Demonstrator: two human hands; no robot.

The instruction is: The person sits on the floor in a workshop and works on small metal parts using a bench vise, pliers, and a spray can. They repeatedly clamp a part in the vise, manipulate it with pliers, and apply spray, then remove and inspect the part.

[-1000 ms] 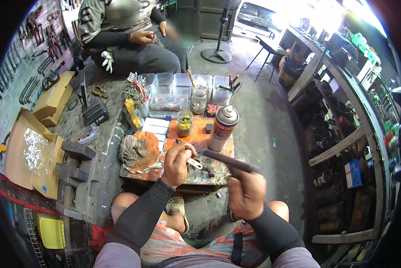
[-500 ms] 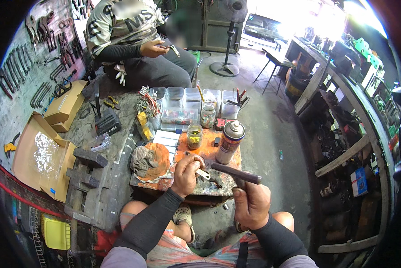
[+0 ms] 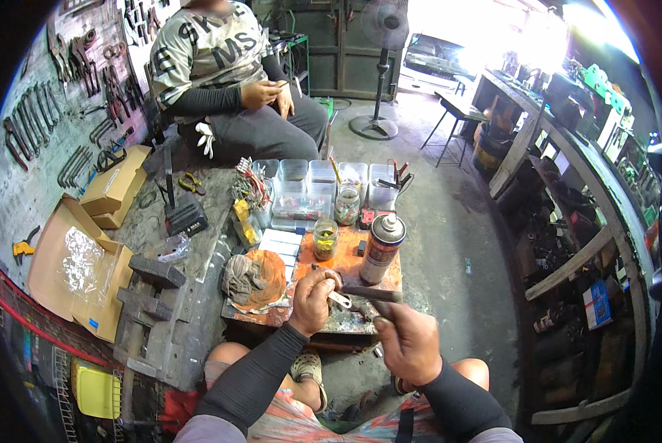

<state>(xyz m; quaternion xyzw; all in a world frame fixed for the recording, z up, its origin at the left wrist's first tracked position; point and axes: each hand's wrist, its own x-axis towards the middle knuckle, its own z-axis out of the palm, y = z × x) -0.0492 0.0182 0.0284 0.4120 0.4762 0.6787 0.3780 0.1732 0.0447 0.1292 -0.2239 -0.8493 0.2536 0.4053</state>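
Note:
My left hand (image 3: 312, 301) is closed on a small pale metal strip (image 3: 340, 299) with a hole near its end, which points toward my right hand. In my right hand (image 3: 409, 343) is a dark hammer-like tool (image 3: 373, 293) with a long bar-shaped head. That head lies just above the strip in this view; whether they touch, I cannot tell. Both hands are over the near edge of a low paint-stained worktable (image 3: 331, 269). Behind them stand a spray can (image 3: 381, 251) and a glass jar (image 3: 325, 240) with yellow bits inside.
A bunched rag (image 3: 253, 277) lies at the table's left, with clear plastic bins (image 3: 294, 173) along its back. Left of it are a metal bench vise (image 3: 150, 299) and open cardboard boxes (image 3: 80, 269). Across from me sits another person (image 3: 220, 81). A cluttered shelf (image 3: 582, 258) runs along the right.
The tool in my right hand has shifted left and levelled, its head closer to my left hand. The other person's hands have come together. The whole view has shifted slightly.

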